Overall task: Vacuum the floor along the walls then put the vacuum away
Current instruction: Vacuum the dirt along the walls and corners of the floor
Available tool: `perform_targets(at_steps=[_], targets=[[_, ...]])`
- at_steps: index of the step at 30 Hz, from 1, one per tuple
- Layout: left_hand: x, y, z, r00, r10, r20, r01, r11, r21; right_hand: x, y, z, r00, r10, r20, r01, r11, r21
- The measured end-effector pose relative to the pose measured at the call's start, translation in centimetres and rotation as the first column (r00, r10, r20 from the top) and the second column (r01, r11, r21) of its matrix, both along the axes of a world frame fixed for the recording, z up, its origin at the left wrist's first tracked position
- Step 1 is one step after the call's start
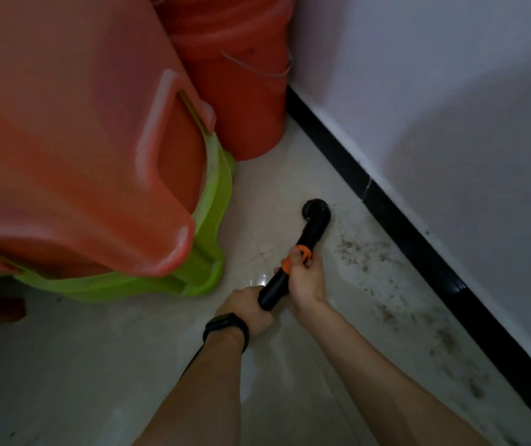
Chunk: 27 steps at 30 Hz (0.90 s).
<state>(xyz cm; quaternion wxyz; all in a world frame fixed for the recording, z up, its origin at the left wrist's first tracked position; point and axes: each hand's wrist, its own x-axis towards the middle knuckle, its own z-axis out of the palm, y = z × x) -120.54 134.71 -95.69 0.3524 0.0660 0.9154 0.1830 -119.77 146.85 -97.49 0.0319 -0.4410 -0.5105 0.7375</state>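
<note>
Both hands hold the black rigid plastic vacuum wand (311, 235), which slopes down and away from the person to the pale glossy tiled floor (277, 188). The right hand (306, 278) is curled round the wand just behind its orange plastic collar (302, 252), with the thumb lying over the collar. The left hand (247, 312), which has a black band (225, 329) on its wrist, grips the near end of the tube, just behind and to the left of the right hand. Ahead of the right hand, the round black nozzle (317, 209) rests on the tile, near the black skirting strip (386, 207) under the white wall (434, 91) but not against it. To the right of the right hand, and back along the skirting, lies a scatter of dark dirt specks (373, 265), so that edge looks not yet cleaned. To the left of both hands stand a red moulded plastic stool (81, 140) stacked on a lime-green one (212, 188), and beyond them, ahead of the nozzle, a red plastic bucket (241, 91). The wand looks stiff, smooth and probably light. A grip near the collar should steer the nozzle well, while the rear hand steadies the tube. The vacuum's body is out of view.
</note>
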Motion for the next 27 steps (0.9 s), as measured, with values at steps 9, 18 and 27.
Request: perform_targets(at_steps=[9,18,27], targets=[[-0.4,1.8,-1.2,0.997,-0.054,-0.051,0.057,0.996,0.067,0.7,3.5,1.9,0.997,0.07,0.035,-0.065,0.99,-0.125],[-3.1,3.4,-1.7,0.998,0.001,0.058,-0.014,0.978,0.206,-1.4,4.4,2.7,0.996,-0.029,0.09,0.03,0.999,-0.017],[-3.3,5.3,-1.9,0.961,0.056,0.272,-0.136,0.948,0.286,-1.1,6.6,1.5,0.997,-0.056,0.056,0.058,0.998,-0.026]])
